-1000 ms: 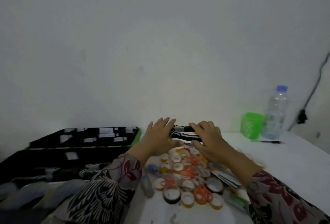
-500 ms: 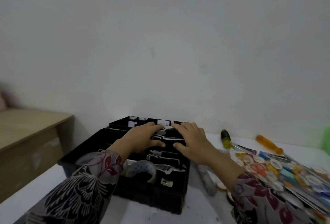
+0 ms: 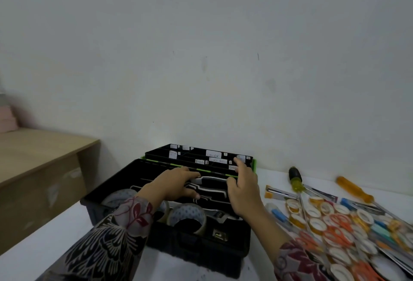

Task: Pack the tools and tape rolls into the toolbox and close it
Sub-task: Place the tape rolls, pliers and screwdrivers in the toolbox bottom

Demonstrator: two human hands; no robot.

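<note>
Obs: left grip (image 3: 176,185) clasps black tool (image 3: 212,183), fingers curled over its L end; right grip (image 3: 243,191) slack, thumb at its R end. Tool lies inside toolbox (image 3: 201,256), long axis L–R, toward rear. Loose tape rolls (image 3: 317,222) on worktop (image 3: 273,175) R of toolbox; right grip nearer.

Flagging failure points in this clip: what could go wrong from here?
The black-and-white tool under the left hand lies across the toolbox, next to the tape roll; if it sits proud, the lid may not shut. The scissors and small rolls piled beside it may not all fit.
</note>
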